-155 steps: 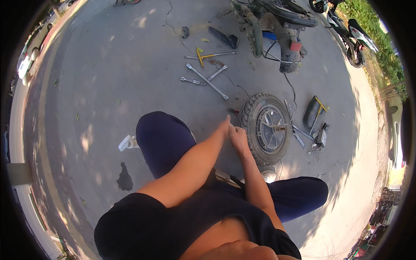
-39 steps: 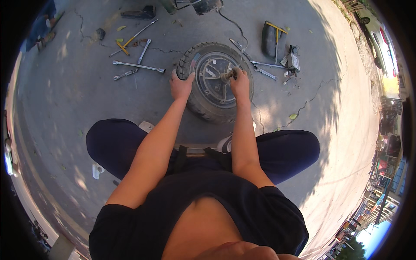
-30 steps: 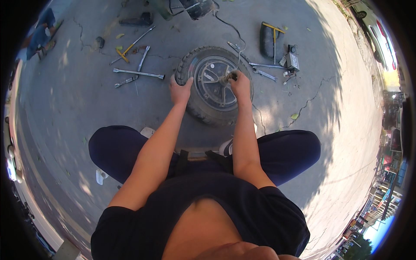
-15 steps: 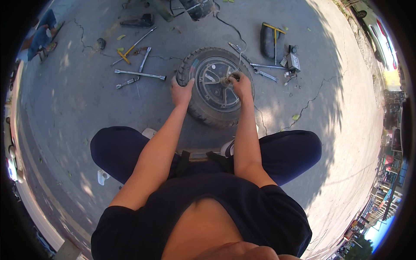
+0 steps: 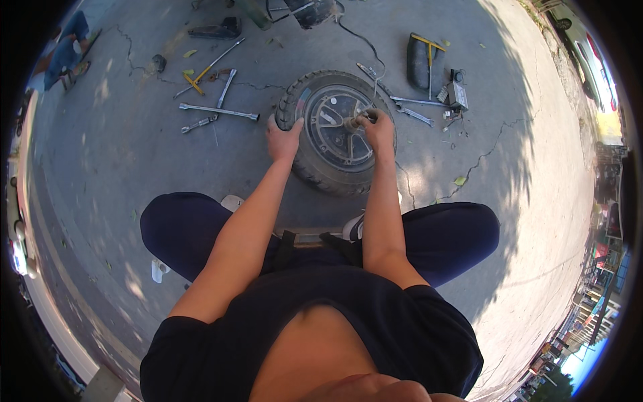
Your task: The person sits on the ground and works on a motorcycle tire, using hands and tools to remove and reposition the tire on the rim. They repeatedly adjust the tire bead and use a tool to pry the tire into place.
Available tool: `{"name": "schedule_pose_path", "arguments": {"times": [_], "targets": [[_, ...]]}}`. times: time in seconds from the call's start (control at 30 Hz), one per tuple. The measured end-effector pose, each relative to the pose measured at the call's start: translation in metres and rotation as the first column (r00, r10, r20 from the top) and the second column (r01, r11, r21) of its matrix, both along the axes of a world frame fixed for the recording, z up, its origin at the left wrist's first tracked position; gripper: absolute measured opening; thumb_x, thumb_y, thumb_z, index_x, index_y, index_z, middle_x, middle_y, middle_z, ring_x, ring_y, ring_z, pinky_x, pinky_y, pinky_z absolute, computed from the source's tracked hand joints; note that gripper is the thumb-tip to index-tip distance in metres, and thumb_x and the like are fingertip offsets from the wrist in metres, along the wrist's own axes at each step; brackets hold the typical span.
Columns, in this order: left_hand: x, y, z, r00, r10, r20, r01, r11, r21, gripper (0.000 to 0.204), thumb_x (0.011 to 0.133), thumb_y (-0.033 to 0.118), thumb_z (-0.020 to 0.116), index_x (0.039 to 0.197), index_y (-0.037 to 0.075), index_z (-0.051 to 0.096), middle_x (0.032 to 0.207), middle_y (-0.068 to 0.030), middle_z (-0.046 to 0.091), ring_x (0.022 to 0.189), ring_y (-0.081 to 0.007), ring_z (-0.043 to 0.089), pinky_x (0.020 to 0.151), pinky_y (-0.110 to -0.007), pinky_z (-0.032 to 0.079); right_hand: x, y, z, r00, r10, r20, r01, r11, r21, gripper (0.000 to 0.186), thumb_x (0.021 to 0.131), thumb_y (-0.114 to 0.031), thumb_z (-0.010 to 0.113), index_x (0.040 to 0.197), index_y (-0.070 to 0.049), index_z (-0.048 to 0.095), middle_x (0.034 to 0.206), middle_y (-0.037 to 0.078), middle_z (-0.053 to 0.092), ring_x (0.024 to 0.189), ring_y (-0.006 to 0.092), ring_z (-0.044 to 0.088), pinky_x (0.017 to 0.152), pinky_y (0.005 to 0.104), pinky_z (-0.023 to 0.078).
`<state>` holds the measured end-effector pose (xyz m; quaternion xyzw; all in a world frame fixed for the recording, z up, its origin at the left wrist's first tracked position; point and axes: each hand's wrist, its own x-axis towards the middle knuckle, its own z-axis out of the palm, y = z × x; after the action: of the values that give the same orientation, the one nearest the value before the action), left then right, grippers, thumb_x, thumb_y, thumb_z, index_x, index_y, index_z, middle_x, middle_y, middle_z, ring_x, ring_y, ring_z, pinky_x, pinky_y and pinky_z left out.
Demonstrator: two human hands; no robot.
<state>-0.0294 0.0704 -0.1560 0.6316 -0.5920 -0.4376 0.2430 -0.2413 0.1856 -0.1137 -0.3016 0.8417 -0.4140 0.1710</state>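
Observation:
A wheel with a black knobbly tyre and a dark, dusty hub lies on the concrete ground in front of my knees. My left hand grips the tyre's left edge, thumb on top and fingers round its side. Over the right part of the hub, my right hand has its fingers closed at the stubby axle end in the middle. Those fingers partly hide the axle, and a small nut there cannot be made out. A dark cable runs from the hub toward the top.
Left of the wheel lie a yellow-handled T-wrench, a long socket wrench and a ratchet. To the right are another T-wrench on a black padded piece, a spanner and a metal box. Someone sits at upper left.
The whole view has shifted slightly. Both hands keep their places on the wheel, and the right fingers have moved only a little at the axle.

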Motion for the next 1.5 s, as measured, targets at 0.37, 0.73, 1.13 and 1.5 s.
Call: {"name": "schedule_pose_path", "arguments": {"times": [0.37, 0.73, 1.13, 1.5], "targets": [[0.000, -0.003, -0.013, 1.000, 0.008, -0.020, -0.008, 1.000, -0.004, 0.099, 0.073, 0.056, 0.077, 0.148, 0.007, 0.035, 0.144, -0.0232, 0.044, 0.130, -0.0420, 0.047, 0.104, -0.051, 0.042, 0.020, -0.002, -0.014, 0.999, -0.008, -0.044, 0.011, 0.998, 0.062, 0.042, 0.074, -0.021, 0.077, 0.108, 0.000, 0.066, 0.104, 0.021, 0.066, 0.095, 0.0363, 0.066, 0.085, 0.0419, 0.051], [0.000, -0.007, -0.016, 0.999, -0.006, -0.046, 0.002, 0.995, -0.095, 0.094, 0.072, 0.055, 0.078, 0.144, 0.007, 0.042, 0.138, -0.0242, 0.050, 0.126, -0.0421, 0.050, 0.103, -0.049, 0.042, 0.012, -0.003, 0.001, 0.996, -0.089, 0.000, 0.088, 0.986, -0.145, 0.021, 0.072, -0.014, 0.069, 0.085, 0.002, 0.073, 0.081, 0.021, 0.070, 0.079, 0.0359, 0.070, 0.074, 0.0413, 0.054], [-0.004, 0.000, -0.003, 0.999, 0.011, -0.051, -0.013, 0.999, -0.046, 0.095, 0.072, 0.052, 0.079, 0.146, 0.008, 0.039, 0.140, -0.0251, 0.047, 0.128, -0.0430, 0.047, 0.104, -0.049, 0.041, 0.010, -0.002, -0.029, 0.997, -0.072, -0.017, 0.071, 0.996, -0.056, 0.027, 0.071, -0.019, 0.079, 0.090, -0.001, 0.072, 0.087, 0.019, 0.071, 0.085, 0.0358, 0.069, 0.077, 0.0428, 0.052], [-0.001, -0.003, -0.008, 0.996, -0.010, -0.093, 0.003, 0.998, -0.069, 0.092, 0.074, 0.050, 0.079, 0.145, 0.005, 0.040, 0.139, -0.0261, 0.047, 0.128, -0.0430, 0.047, 0.105, -0.048, 0.040, 0.023, -0.008, -0.033, 0.986, -0.148, -0.077, 0.143, 0.988, -0.062, 0.029, 0.069, -0.019, 0.078, 0.091, -0.001, 0.069, 0.089, 0.018, 0.070, 0.086, 0.0341, 0.068, 0.078, 0.0412, 0.052]]}}
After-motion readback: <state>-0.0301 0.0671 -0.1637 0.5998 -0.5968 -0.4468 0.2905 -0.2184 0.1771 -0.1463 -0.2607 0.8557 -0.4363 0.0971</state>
